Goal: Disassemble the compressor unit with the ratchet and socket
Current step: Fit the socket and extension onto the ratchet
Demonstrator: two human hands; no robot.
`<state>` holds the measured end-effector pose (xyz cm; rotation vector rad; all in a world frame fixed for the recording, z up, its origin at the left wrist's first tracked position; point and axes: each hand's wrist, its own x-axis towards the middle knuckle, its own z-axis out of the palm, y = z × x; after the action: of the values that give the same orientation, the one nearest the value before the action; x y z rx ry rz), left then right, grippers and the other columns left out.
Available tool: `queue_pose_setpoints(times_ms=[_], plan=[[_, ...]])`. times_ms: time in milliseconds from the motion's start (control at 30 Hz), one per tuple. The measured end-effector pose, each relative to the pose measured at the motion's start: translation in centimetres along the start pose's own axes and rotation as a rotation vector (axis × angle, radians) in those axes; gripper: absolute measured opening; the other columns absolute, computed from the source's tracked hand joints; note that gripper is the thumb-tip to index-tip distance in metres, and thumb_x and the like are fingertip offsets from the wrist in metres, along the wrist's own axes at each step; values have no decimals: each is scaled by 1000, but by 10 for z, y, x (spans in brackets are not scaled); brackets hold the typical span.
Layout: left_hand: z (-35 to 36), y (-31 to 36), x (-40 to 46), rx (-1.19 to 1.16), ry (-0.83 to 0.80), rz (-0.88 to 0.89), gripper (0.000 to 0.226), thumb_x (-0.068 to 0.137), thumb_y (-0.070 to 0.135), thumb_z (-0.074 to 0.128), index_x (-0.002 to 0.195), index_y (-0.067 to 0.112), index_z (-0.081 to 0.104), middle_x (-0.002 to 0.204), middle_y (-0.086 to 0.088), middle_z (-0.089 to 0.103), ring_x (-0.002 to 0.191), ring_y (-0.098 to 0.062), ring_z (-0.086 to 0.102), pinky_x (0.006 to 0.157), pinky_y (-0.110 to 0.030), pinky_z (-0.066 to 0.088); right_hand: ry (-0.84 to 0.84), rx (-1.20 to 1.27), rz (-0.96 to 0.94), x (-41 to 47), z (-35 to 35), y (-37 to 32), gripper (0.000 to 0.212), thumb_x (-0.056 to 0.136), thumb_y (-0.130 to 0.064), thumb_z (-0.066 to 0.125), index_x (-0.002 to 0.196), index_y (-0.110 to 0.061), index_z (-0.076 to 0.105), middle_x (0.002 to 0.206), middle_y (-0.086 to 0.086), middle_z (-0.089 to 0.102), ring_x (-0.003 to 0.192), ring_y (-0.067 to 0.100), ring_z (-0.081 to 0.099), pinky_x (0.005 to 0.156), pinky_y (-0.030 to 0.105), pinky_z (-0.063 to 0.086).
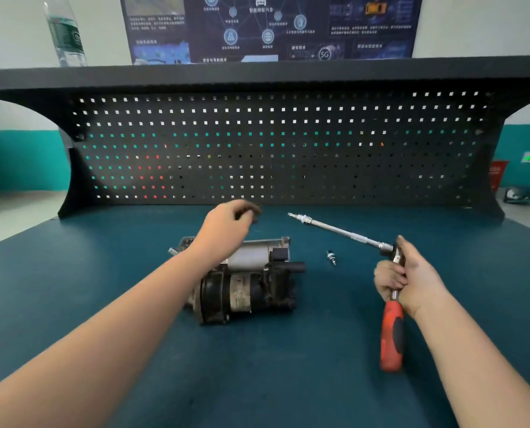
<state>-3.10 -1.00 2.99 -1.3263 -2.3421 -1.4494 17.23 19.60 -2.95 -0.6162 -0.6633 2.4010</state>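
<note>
The compressor unit, black and silver, lies on its side in the middle of the blue-green bench top. My left hand is raised above and behind it, fingers curled round a small dark part that is blurred. My right hand grips the ratchet near its head; the red and black handle points toward me. A long silver extension with a bit at its tip runs from the ratchet head up and to the left. A small loose bolt lies on the bench between compressor and ratchet.
A black pegboard stands along the back of the bench, with a shelf over it carrying a plastic water bottle. A dark poster hangs on the wall behind. Floor shows past both sides of the bench.
</note>
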Motion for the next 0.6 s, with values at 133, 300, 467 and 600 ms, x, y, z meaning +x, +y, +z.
queue_pose_setpoints(times_ms=[133,300,467,600], plan=[[-20,-38,-28,243,-121,-55,21,96,26,47,99,24,68,92,12,66,88,-10,58,77,-25,42,-85,-23,86,-3,4,6,36,88,-46,54,68,-17,47,42,-8,15,40,3,5,28,16,13],[-17,-67,-59,449,-228,176,37,94,41,49,120,19,62,132,0,54,124,-14,43,106,-29,31,-203,-236,171,-14,10,9,33,75,-45,64,60,-17,54,56,-10,9,42,3,6,29,15,13],[-15,-75,-70,707,-256,248,80,73,79,38,136,30,43,149,6,31,136,-15,26,109,-33,24,-207,-334,157,-16,14,16,31,77,-46,64,66,-20,51,53,-9,11,41,4,6,26,15,15],[-8,-74,-79,863,-186,296,83,72,76,48,140,29,38,147,4,34,134,-19,31,106,-37,28,-138,-246,159,-12,12,15,34,82,-46,60,66,-17,49,56,-10,9,43,3,6,27,15,14]])
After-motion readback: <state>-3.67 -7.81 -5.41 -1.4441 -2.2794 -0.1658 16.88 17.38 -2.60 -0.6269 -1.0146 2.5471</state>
